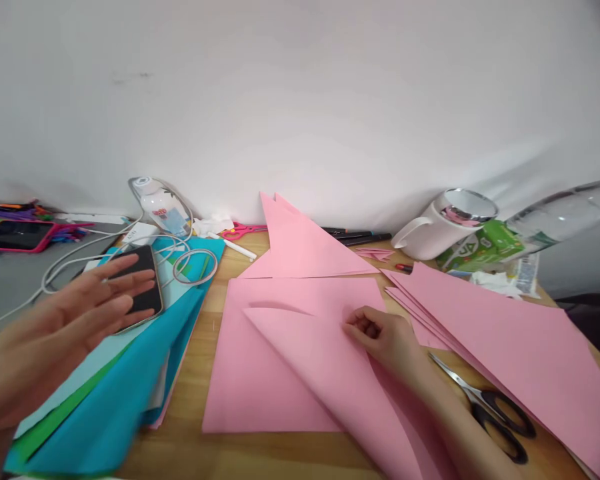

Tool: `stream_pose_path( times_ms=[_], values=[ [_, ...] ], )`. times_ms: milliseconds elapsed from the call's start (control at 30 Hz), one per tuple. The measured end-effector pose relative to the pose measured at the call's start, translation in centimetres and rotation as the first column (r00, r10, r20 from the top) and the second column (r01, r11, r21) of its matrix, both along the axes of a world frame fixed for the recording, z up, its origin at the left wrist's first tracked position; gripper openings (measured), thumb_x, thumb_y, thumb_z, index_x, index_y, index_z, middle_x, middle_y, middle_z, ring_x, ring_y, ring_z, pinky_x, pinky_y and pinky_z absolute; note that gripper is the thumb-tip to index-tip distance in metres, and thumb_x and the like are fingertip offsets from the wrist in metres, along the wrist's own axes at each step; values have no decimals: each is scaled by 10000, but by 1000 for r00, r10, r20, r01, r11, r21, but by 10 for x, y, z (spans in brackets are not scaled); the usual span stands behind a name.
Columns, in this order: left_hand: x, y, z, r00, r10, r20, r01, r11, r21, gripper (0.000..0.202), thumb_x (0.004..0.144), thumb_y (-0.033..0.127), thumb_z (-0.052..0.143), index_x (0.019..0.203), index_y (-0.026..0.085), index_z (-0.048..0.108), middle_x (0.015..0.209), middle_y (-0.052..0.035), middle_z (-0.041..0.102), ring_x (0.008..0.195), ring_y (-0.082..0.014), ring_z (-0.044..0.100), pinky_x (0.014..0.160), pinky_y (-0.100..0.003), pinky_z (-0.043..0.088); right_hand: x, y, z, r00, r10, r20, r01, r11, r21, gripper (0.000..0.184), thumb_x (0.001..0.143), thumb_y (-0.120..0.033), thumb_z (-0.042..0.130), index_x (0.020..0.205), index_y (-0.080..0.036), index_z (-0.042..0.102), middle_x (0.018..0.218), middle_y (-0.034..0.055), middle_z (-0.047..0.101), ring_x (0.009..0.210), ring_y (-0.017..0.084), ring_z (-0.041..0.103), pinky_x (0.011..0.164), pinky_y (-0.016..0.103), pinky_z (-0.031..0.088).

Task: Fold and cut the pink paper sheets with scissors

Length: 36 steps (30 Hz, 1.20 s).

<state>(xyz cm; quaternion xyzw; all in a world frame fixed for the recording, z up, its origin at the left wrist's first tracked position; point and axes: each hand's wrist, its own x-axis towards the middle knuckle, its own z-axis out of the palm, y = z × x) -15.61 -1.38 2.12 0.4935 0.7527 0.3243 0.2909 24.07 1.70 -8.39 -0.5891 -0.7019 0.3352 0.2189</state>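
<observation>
Pink paper (275, 373) lies on the wooden table in front of me, with a curled, lifted flap (320, 353) across it. My right hand (383, 337) is closed at the upper right of this flap, its fingertips pinching the pink paper. Over on the left, my left hand (80, 310) is held up with fingers spread and nothing in them. Behind its fingers a dark phone (140, 287) is partly hidden, lying on blue and green sheets (180, 313). Behind the pink paper stands a folded pink piece (305, 240) with pointed tips.
Scissors with black handles (500, 413) lie at the right beside a stack of pink sheets (510, 340). A white mug (430, 230), a green pack (485, 247) and a clear bottle (570, 210) stand behind. White cable (55, 273), a white bottle (163, 207) and pink scissors (237, 231) are at the back left.
</observation>
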Motion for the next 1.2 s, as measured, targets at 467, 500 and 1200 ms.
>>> stream_pose_path(
  times_ms=[467,500,1200],
  values=[
    [-20,72,-65,758,263,-597,-211,965,157,948,725,390,620,1433,53,87,1456,-330,111,1291,-570,149,874,-753,244,0,1,-1,1000,-8,6,8,999,33,133,756,-302,556,712,-199,628,571,-14,609,512,129,537,492,218,373],
    [-19,73,-65,759,269,-593,-212,963,166,976,719,411,623,1440,67,63,1464,-329,84,1290,-576,141,868,-757,239,0,1,-1,1000,-11,7,10,999,34,132,753,-302,555,710,-199,628,575,-13,612,513,130,540,493,218,373],
    [36,-36,-42,881,264,393,-140,939,-315,289,837,339,516,732,101,643,472,-23,530,352,-104,449,311,-198,282,-1,-3,0,1000,3,15,-4,998,61,117,740,-288,546,706,-202,617,567,-25,588,505,122,518,492,210,364]
  ],
)
